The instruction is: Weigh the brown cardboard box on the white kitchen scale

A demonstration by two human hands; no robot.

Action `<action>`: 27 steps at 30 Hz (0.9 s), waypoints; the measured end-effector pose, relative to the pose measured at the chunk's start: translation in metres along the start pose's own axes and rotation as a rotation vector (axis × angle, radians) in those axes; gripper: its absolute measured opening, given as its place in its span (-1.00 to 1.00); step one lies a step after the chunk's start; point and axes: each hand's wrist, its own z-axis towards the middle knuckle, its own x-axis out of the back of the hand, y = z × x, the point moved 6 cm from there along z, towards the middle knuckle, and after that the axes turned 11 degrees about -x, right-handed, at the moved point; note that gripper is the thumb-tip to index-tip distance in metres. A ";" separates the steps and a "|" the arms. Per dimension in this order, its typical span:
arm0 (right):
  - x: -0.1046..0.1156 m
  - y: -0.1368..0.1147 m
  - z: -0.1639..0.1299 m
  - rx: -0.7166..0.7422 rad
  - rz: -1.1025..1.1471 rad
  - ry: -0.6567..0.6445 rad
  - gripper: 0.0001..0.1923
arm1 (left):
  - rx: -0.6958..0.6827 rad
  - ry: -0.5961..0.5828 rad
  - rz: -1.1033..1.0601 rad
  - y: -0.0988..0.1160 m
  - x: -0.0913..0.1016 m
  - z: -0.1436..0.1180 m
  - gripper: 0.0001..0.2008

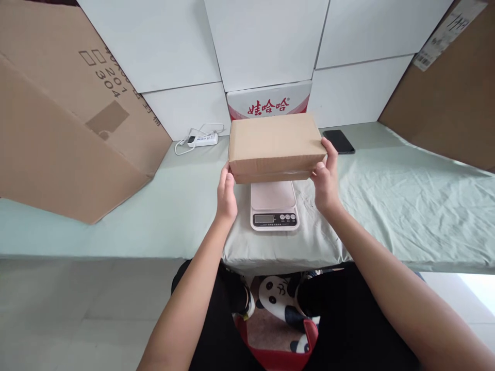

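**Cardboard box held between 2 hands over the kitchen scale**

At the centre of the frame we grip a closed cardboard box [275,147] with both hands, 1 at each short end. Our left hand [226,193] presses against the box's left end, fingers tucked under the lower left corner; our right hand [326,180] is clamped on the right end, thumb along the front edge and fingers wrapped round the corner. The box's long axis runs left to right across the picture, square to our forearms, so both hands sit about equally near it. It lies directly ahead of us, above the rear part of a digital kitchen scale [274,206]; we cannot tell whether it touches the platform or hovers just over it. The scale stands on a desk [406,206] draped in pale green cloth. Behind the box is a red-and-white carton [268,103], a black phone [339,141] to its right, and a white power strip [201,139] at centre left. A large brown carton [65,118] leans in from the upper left.
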 end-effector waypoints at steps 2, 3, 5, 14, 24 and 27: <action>-0.007 0.003 0.015 -0.036 0.073 0.007 -0.22 | 0.006 0.013 0.003 -0.005 0.000 0.009 -0.23; -0.011 0.005 0.022 -0.044 0.096 0.007 -0.20 | 0.014 0.014 0.000 -0.008 0.000 0.013 -0.25; -0.019 0.007 0.034 -0.033 0.113 -0.010 -0.19 | 0.022 0.006 -0.012 -0.014 -0.001 0.023 -0.28; -0.030 0.045 0.054 -0.214 0.203 -0.027 -0.09 | 0.101 -0.035 -0.050 -0.063 -0.014 0.066 -0.35; -0.033 0.067 0.055 -0.297 0.171 -0.102 0.15 | 0.290 -0.012 -0.073 -0.085 -0.019 0.051 -0.34; -0.035 0.070 0.056 -0.312 0.171 -0.123 0.17 | 0.316 0.002 -0.076 -0.086 -0.018 0.050 -0.34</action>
